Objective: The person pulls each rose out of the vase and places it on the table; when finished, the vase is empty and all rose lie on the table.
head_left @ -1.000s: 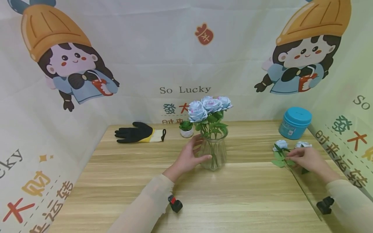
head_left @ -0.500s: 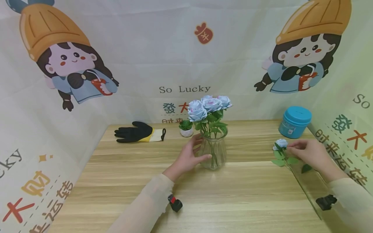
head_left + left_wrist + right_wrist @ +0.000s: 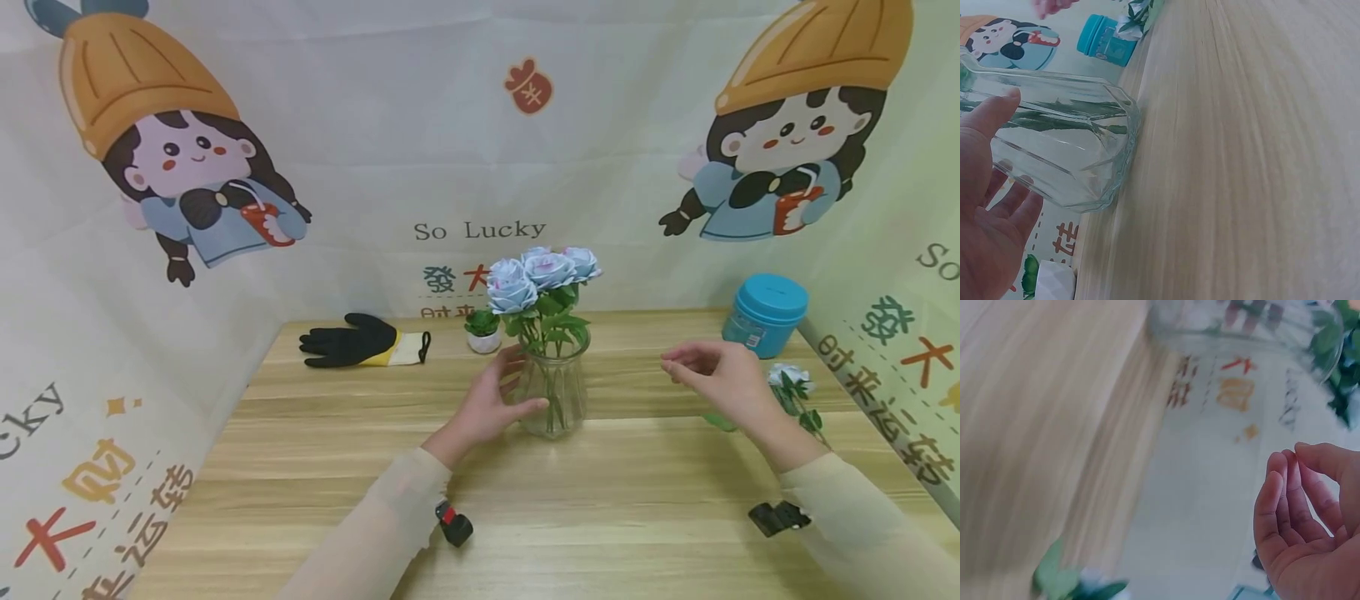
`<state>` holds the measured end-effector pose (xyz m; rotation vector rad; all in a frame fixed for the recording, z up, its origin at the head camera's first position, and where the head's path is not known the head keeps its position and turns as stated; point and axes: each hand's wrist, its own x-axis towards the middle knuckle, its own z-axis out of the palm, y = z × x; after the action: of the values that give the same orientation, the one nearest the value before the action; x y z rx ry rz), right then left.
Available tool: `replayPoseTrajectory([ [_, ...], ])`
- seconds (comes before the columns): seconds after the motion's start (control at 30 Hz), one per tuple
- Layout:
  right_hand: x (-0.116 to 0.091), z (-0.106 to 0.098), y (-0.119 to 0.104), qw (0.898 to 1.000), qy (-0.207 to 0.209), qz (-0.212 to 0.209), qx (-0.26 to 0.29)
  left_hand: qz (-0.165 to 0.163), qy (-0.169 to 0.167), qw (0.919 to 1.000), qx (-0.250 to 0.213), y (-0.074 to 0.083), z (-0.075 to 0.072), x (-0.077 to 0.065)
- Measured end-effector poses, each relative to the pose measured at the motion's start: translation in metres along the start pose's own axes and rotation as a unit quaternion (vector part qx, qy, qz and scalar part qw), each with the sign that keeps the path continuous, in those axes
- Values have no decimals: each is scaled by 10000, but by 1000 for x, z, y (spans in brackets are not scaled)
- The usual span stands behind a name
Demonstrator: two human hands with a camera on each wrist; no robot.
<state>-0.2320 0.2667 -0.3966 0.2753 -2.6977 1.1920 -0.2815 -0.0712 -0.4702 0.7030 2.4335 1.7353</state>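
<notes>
My left hand [image 3: 491,402] grips the clear glass vase [image 3: 551,408] from its left side, thumb in front and fingers behind. The vase stands upright on the table, filled with several pale blue artificial roses [image 3: 547,271] whose stems run down inside the glass [image 3: 1079,125]. My right hand [image 3: 723,379] hovers right of the vase with nothing in it, fingers loosely bent and the thumb tip near the fingertips [image 3: 1275,464]. On the table beyond it lies another blue rose [image 3: 790,377]. A green leaf [image 3: 720,422] shows below the hand, which hides the rest of that flower.
A blue lidded tub [image 3: 768,312] stands at the back right. Along the back edge are a small potted succulent [image 3: 482,331] and a black work glove [image 3: 352,342] with a yellow and white cuff. Printed cloth walls [image 3: 360,167] enclose the wooden table [image 3: 570,517].
My right hand has left the loose roses on the right and moved left toward the vase, carrying nothing. The left hand keeps its hold on the vase.
</notes>
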Motion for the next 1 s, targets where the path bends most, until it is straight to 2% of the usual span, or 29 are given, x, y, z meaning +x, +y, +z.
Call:
replayPoseTrajectory([
  [0.43, 12, 32, -57, 9972, 85, -347, 663, 5, 1, 10000, -53, 0, 1, 0],
  [0.6, 13, 43, -77, 9939, 177, -700, 839, 8, -3, 10000, -75, -1, 1, 0],
  [0.83, 12, 61, -107, 9836, 13, -1320, 1228, 82, 34, 9999, -85, 0, 1, -1],
  [1.0, 15, 74, -121, 9771, -18, -1582, 1424, 122, 32, 9999, -62, 1, 1, 0],
])
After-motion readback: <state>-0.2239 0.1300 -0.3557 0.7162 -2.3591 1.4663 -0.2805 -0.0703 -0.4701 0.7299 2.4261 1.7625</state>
